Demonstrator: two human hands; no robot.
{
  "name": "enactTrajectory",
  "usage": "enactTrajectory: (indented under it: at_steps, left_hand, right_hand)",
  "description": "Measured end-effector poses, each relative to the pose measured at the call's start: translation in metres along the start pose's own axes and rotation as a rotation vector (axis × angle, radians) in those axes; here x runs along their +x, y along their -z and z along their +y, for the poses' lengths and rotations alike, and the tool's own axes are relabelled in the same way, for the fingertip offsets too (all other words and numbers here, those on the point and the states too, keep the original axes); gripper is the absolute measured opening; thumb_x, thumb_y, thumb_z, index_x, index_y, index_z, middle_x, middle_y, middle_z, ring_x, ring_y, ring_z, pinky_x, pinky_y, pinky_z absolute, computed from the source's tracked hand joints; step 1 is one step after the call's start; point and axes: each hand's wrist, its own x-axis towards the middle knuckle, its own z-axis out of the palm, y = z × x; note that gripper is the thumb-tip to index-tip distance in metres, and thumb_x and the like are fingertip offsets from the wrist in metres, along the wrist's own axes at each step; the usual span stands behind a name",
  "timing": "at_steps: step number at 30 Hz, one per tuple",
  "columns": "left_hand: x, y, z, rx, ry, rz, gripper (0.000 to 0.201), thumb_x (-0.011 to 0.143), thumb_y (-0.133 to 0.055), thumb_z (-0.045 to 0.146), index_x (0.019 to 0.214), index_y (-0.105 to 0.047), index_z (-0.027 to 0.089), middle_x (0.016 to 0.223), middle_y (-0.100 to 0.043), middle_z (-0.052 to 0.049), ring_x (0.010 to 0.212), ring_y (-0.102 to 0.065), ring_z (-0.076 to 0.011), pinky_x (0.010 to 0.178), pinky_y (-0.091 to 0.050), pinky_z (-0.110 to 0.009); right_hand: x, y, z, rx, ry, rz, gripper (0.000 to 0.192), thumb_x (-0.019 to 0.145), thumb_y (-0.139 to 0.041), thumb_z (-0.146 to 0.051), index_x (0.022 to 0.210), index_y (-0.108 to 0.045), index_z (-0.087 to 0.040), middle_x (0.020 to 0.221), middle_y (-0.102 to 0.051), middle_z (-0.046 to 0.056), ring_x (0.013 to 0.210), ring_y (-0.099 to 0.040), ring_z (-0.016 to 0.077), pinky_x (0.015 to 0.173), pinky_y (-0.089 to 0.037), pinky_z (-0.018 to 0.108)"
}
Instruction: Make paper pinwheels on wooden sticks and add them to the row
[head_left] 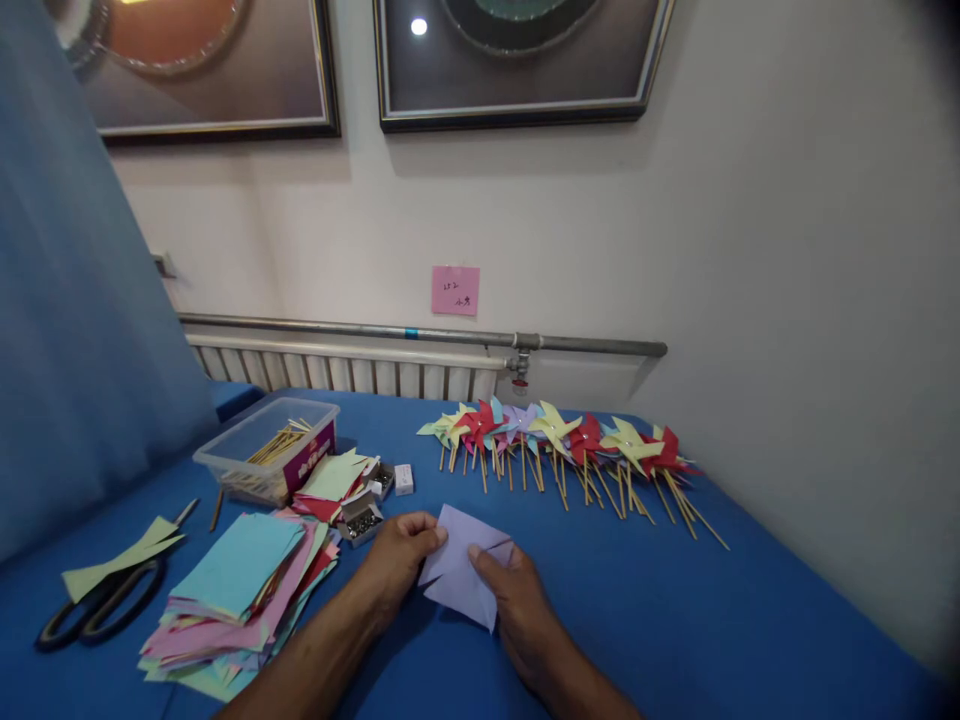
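Observation:
A square of purple paper (466,580) with slits cut in from its corners is held between my two hands, above the blue table. My left hand (405,560) pinches its left edge between thumb and fingers. On the right side, my right hand (514,590) grips the paper with the thumb on top; its other fingers are mostly hidden beneath. Just beyond my left hand lie a small open box of metal pins (361,524), a second open box (383,480) and a small white box (403,479).
Finished paper pinwheels (555,430) on sticks lie in a row at the back right. To the left are a stack of coloured paper (232,570), black-handled scissors (120,605) under a pale green paper piece (124,560), cut papers (339,478) and a clear tub (259,450) of sticks.

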Motion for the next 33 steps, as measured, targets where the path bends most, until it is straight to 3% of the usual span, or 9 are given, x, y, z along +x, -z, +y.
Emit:
enactTrajectory:
  at_steps: [5,10,20,33]
  left_hand:
    - [0.0,0.0,-0.001,0.037,-0.002,0.0,0.056,0.046,-0.094,0.059,0.062,-0.06,0.018,0.051,-0.057,0.004,0.048,-0.043,-0.0085,0.052,-0.03,-0.024]
    - [0.002,0.0,-0.006,0.074,-0.008,-0.03,0.053,0.049,-0.092,0.058,0.061,-0.059,0.018,0.052,-0.059,0.003,0.048,-0.045,-0.0092,0.053,-0.03,-0.025]
    - [0.006,0.003,-0.006,0.098,-0.02,0.044,0.053,0.049,-0.09,0.059,0.059,-0.056,0.02,0.049,-0.055,0.005,0.046,-0.041,-0.0088,0.05,-0.027,-0.025]
    - [0.002,-0.001,-0.004,0.007,0.01,0.044,0.061,0.045,-0.091,0.068,0.061,-0.058,0.019,0.05,-0.056,0.004,0.047,-0.044,-0.0099,0.05,-0.03,-0.024]
  right_hand:
    - [0.01,0.01,0.009,-0.078,0.021,0.12,0.058,0.053,-0.101,-0.047,0.095,-0.076,-0.017,0.075,-0.079,0.004,0.063,-0.071,0.0223,0.061,-0.057,0.032]
    - [0.01,0.014,0.001,-0.205,0.061,0.163,0.052,0.055,-0.099,-0.047,0.091,-0.074,-0.018,0.074,-0.078,0.001,0.064,-0.07,0.0214,0.06,-0.056,0.03]
    - [-0.001,0.002,-0.014,-0.114,0.032,0.018,0.059,0.072,-0.092,-0.054,0.116,-0.076,-0.018,0.101,-0.084,0.009,0.089,-0.079,0.0304,0.083,-0.061,0.041]
    - [-0.004,0.007,-0.01,-0.14,0.013,-0.03,0.054,0.077,-0.089,-0.054,0.114,-0.077,-0.017,0.099,-0.084,0.009,0.088,-0.079,0.0292,0.085,-0.06,0.041]
